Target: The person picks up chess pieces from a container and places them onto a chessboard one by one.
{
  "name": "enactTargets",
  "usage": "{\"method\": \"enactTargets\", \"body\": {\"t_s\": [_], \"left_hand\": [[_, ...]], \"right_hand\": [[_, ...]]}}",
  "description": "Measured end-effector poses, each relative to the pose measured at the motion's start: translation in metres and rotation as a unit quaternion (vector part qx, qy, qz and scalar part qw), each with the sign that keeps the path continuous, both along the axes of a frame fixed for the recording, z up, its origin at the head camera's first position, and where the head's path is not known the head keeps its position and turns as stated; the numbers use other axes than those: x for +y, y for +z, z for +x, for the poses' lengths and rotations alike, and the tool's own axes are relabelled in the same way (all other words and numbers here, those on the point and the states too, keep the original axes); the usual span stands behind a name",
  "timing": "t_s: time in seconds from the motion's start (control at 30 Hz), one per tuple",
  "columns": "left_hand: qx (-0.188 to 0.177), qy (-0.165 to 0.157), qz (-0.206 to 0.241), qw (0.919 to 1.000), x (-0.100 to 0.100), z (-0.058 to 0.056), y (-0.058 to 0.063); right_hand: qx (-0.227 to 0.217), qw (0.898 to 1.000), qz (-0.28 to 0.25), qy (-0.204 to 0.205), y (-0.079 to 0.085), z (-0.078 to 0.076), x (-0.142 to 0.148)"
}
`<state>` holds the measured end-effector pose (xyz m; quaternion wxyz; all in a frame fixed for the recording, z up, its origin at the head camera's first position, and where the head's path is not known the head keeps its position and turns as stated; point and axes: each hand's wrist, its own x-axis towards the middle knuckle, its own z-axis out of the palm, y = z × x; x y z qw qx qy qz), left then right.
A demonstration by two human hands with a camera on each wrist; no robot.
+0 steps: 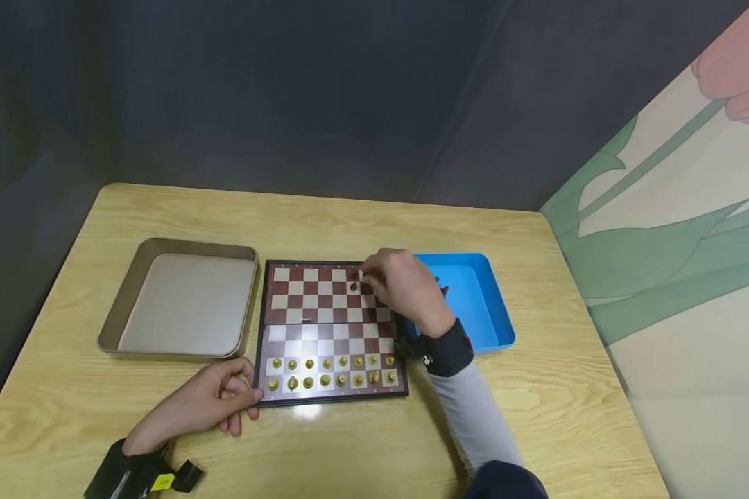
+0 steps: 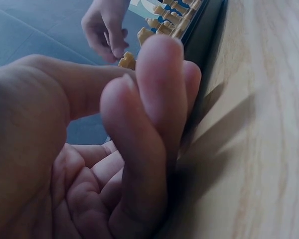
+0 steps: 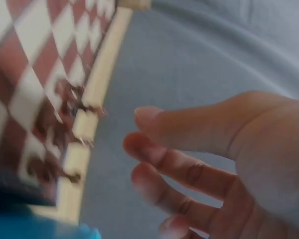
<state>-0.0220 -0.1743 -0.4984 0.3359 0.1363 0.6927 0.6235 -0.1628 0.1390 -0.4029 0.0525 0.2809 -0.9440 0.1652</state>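
A folding chessboard (image 1: 333,331) lies flat on the table, with two rows of gold chess pieces (image 1: 325,380) along its near side. My left hand (image 1: 215,398) holds the board's near left corner, thumb at the edge and the other fingers curled beside it. Over the far right corner is my right hand (image 1: 402,284), close to a few dark chess pieces (image 1: 353,286). In the right wrist view its fingers are loosely bent and apart, with nothing seen between them; several dark pieces (image 3: 55,167) stand on the board there. The head view hides part of that corner behind the hand.
To the right of the board sits a blue tray (image 1: 496,305) with some dark pieces (image 1: 444,291) in it, partly behind my right wrist. A beige tray (image 1: 187,301) stands at the left. Dark panels (image 1: 274,104) rise behind the wooden table (image 1: 574,388).
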Motion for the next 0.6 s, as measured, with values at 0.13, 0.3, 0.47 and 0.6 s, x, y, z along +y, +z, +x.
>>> {"method": "enactTargets", "body": {"t_s": [0.13, 0.3, 0.47, 0.6], "left_hand": [[-0.002, -0.007, 0.007, 0.9999, -0.001, 0.003, -0.003], [-0.001, -0.009, 0.011, 0.9999, -0.003, 0.004, -0.003], [0.002, -0.012, 0.015, 0.9998, -0.003, 0.004, -0.002], [0.015, -0.013, 0.022, 0.9996, -0.002, 0.002, -0.003]], "right_hand": [[0.013, 1.0, -0.009, 0.001, 0.009, 0.004, 0.019], [0.015, 1.0, 0.0, -0.002, 0.015, 0.004, 0.042], [0.008, 1.0, 0.015, -0.02, 0.021, 0.004, 0.063], [0.019, 0.999, 0.022, -0.028, 0.022, 0.002, 0.079]]}}
